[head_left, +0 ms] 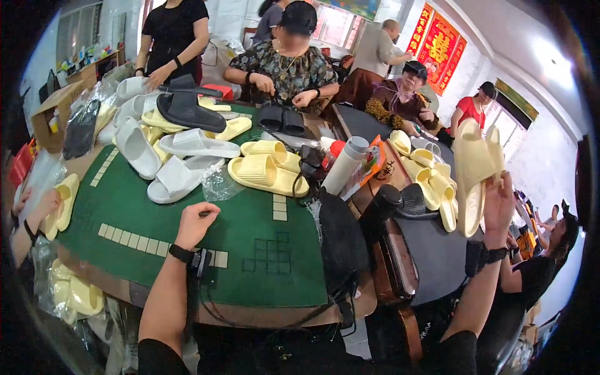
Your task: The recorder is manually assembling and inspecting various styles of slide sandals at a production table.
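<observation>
On the right, my right hand (499, 209) is raised and grips a pair of pale yellow slippers (470, 187), held upright with toes up. Over the green table mat (156, 215), my left hand (197, 224) is closed, thumb against curled fingers; a small dark spot shows there, but I cannot make out what it is. Beyond that hand lies a pile of slippers, with a white slipper (173, 181) closest and a crumpled clear bag (222, 185) beside it. A yellow pair (267, 173) rests to the right of the bag.
A white bottle (347, 164) and a black bag (337, 231) stand right of the mat. More yellow slippers (428, 181) lie on a dark grey surface, near a black bottle (382, 203). Several people work around the tables; one person's hand (47, 209) touches slippers at left.
</observation>
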`<state>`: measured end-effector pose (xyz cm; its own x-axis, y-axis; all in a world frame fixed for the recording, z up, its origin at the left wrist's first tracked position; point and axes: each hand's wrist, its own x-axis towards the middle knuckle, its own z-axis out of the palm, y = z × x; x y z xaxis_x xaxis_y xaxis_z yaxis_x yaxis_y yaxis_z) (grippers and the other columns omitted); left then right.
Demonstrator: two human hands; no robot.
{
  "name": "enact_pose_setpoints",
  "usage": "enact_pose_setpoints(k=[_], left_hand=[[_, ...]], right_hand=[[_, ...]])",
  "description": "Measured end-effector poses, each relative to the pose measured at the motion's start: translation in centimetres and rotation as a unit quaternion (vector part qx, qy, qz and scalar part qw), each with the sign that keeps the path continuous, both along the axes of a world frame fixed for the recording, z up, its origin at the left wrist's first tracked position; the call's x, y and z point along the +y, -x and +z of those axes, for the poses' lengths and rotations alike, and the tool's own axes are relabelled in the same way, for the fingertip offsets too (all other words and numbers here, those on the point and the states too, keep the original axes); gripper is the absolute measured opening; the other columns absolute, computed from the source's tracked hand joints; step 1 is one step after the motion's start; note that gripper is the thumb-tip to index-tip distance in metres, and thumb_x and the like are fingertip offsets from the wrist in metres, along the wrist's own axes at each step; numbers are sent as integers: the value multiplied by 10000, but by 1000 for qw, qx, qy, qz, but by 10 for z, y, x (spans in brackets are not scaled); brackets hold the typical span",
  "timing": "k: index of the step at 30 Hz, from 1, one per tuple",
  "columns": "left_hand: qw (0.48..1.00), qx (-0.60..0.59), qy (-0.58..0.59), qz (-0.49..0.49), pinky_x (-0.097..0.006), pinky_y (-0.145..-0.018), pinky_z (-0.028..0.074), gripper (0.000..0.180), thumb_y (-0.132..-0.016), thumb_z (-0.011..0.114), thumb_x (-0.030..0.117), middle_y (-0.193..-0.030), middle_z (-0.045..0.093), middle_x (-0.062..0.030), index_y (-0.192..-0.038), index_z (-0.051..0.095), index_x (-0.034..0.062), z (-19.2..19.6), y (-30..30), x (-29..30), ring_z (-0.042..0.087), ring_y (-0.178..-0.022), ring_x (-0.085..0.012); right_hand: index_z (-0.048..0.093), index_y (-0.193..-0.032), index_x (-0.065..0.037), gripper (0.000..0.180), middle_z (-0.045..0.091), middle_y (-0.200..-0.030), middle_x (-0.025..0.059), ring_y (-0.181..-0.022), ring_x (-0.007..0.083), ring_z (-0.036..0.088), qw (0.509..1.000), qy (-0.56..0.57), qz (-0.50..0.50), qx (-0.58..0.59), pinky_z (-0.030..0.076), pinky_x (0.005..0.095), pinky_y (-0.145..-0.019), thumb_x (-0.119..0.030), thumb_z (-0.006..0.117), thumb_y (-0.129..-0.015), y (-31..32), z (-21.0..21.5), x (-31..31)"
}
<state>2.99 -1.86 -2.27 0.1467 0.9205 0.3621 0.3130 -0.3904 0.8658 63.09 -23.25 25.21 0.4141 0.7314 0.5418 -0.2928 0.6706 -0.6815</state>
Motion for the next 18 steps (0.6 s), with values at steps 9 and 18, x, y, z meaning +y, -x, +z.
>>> enact_pose_setpoints(k=[9,18], left_hand=[[997,-64,-23,34,-276,-771,517,130,-833,654,28,-878,719,-67,-949,702,-4,2,22,10,674,-835,-140],[985,-155,-26,69,-282,-809,509,164,-873,643,60,-949,716,-76,-1012,692,-11,13,43,9,657,-895,-136]], right_hand=[[551,-1090,4,147,581,-1002,42,-905,121,561,985,20,167,-49,495,196,-817,-33,495,-959,224,-14,46],[561,-901,-47,77,565,-922,34,-920,152,567,872,303,385,-7,476,301,-890,-90,545,-963,393,-180,125]])
